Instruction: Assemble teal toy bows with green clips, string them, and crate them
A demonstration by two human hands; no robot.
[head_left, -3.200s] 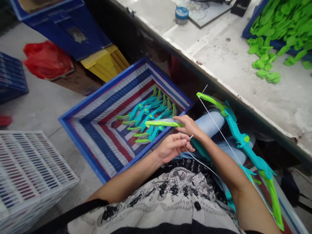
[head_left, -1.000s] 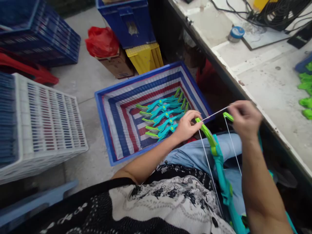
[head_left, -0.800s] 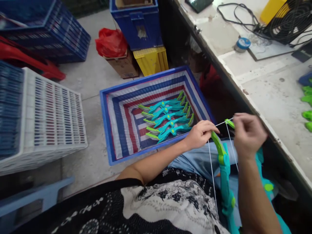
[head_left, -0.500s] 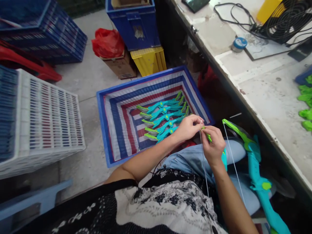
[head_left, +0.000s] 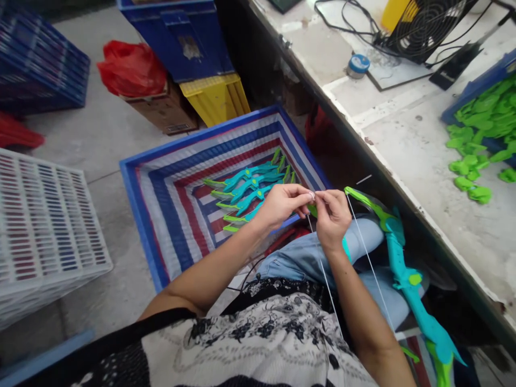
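My left hand (head_left: 280, 204) and my right hand (head_left: 332, 217) meet above my lap, fingers pinched together on the green tip of a toy bow and its white string (head_left: 324, 271). The string runs down from the pinch toward my body. A second teal and green toy bow (head_left: 403, 263) lies across my knees to the right, with its own white string along it. Several finished teal bows (head_left: 250, 188) lie in a blue crate lined with striped sacking (head_left: 161, 183), just left of my hands.
A worn worktable (head_left: 407, 145) runs along the right, carrying green plastic parts (head_left: 471, 172), a blue tray (head_left: 479, 86), a fan (head_left: 427, 24) and a tape roll (head_left: 358, 64). On the floor stand a white crate (head_left: 44, 231), blue crates (head_left: 177, 32), a yellow crate (head_left: 215, 97) and a red bag (head_left: 129, 67).
My right hand came back from the far bow tip and joined my left hand at the near bow tip. Both hands now pinch the string there. The view shifted right.
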